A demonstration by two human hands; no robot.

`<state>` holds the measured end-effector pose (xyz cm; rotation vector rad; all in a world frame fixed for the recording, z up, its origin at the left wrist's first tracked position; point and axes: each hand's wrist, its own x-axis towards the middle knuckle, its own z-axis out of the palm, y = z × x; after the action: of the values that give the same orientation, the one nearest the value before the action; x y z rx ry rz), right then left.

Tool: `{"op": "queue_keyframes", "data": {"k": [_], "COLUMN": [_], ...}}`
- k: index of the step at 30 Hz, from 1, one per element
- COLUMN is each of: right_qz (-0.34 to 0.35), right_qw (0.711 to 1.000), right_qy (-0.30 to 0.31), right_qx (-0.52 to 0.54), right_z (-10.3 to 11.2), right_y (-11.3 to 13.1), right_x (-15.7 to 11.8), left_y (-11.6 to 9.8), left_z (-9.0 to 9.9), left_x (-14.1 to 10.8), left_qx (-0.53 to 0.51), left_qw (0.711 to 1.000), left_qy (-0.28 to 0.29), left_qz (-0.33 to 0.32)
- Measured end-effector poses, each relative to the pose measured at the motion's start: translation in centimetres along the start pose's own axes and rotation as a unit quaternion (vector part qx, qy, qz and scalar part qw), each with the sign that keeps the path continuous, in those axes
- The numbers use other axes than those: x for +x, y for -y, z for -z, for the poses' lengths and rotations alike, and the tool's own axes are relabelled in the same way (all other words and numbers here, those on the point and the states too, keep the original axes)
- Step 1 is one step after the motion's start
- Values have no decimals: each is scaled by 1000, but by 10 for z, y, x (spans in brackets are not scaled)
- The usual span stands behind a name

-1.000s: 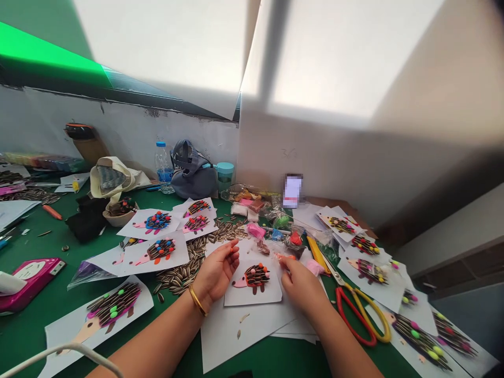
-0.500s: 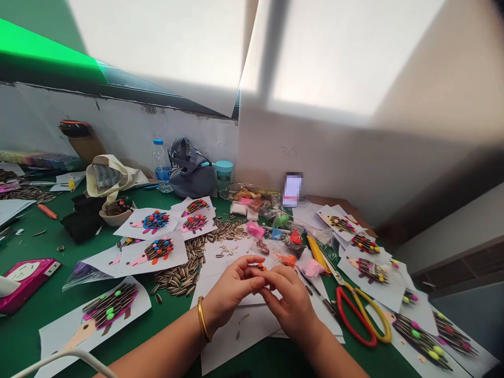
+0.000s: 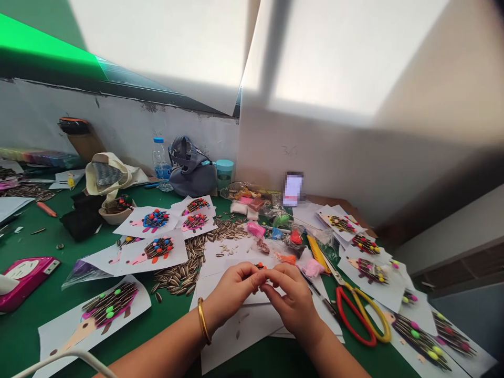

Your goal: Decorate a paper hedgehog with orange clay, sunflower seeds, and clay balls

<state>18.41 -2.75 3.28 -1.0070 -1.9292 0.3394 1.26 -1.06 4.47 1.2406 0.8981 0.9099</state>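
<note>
Over the white paper (image 3: 230, 336) my left hand (image 3: 236, 286) and my right hand (image 3: 294, 296) meet, fingertips pinched together. What they hold, if anything, is hidden or too small to make out. Just beyond the fingertips, a small piece of work with orange balls (image 3: 260, 266) shows in part. Orange clay (image 3: 285, 259) and pink clay (image 3: 313, 268) lie close to my right hand. A pile of striped sunflower seeds (image 3: 181, 275) spreads beyond my left wrist, with pale shelled kernels (image 3: 226, 249) on the paper.
Finished-looking seed hedgehogs on cards (image 3: 157, 249) lie on both sides. Scissors with red and yellow handles (image 3: 360, 315) rest at right beside a yellow comb-like strip (image 3: 317, 254). A phone (image 3: 292, 190), a grey bag (image 3: 192, 173) and a water bottle (image 3: 161, 168) stand at the back.
My fingers have shifted slightly: the left fingers have curled lower and the fingertips now press closer together. The objects on the table stay where they were.
</note>
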Motion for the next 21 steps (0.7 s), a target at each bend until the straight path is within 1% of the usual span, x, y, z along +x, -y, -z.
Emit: {"op": "queue_keyframes", "data": {"k": [3,11,16,21], "right_qz": [-12,-16,-12,-5], "right_qw": [1000,1000,1000,999], "right_qy": [13,1,15,27], "right_qx": [15,13,15,29], "right_z": [0,-1,0,0], "right_y": [-1,-2,1,0], "right_x": [-1,0,1,2], "left_y": [1,-1,0,5], "left_z": [1,1,2,4], "left_x": [1,1,1,3], "left_qx": [15,56,52,77], "left_qw": [1000,998,998,996], "left_qy": [-5,-25,2,-6], "left_qz": [-7,-25,-28,-37]}}
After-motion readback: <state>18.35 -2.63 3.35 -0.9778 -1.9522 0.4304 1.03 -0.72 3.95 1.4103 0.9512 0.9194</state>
